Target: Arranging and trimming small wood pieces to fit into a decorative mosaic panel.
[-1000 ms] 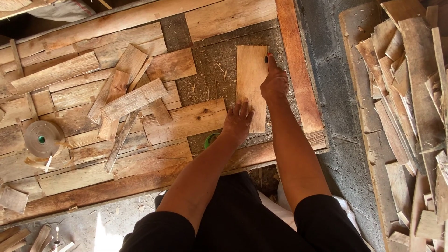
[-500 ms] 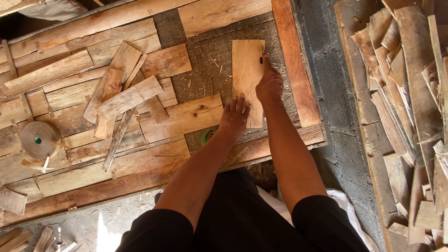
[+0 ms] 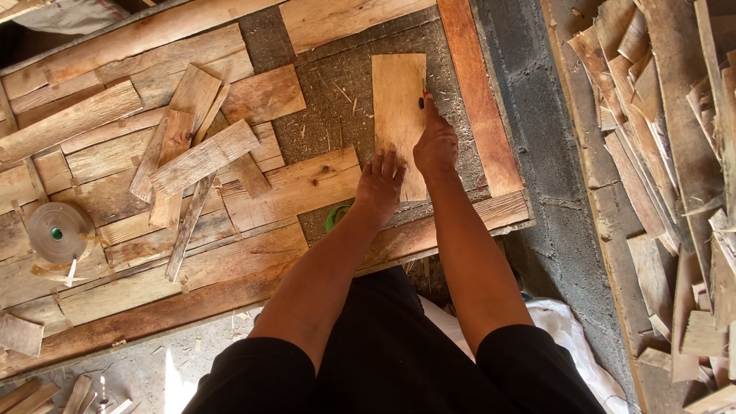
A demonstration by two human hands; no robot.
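Note:
A thin rectangular wood sheet (image 3: 397, 100) lies upright on the dusty grey work surface (image 3: 341, 100). My left hand (image 3: 379, 186) presses flat on its lower left corner, fingers spread. My right hand (image 3: 435, 143) rests on the sheet's right edge and grips a small dark-tipped tool with a red part (image 3: 422, 99) against the wood.
Loose planks and offcuts (image 3: 192, 146) cover the left of the bench. A roll of tape (image 3: 55, 230) sits at far left. A reddish board (image 3: 471, 92) borders the right side. A pile of wood scraps (image 3: 667, 153) stands beyond the concrete block wall (image 3: 537, 153).
My right hand with the tool has slid down the sheet's right edge toward me. The left hand stays pressed on the lower corner. The view has shifted slightly.

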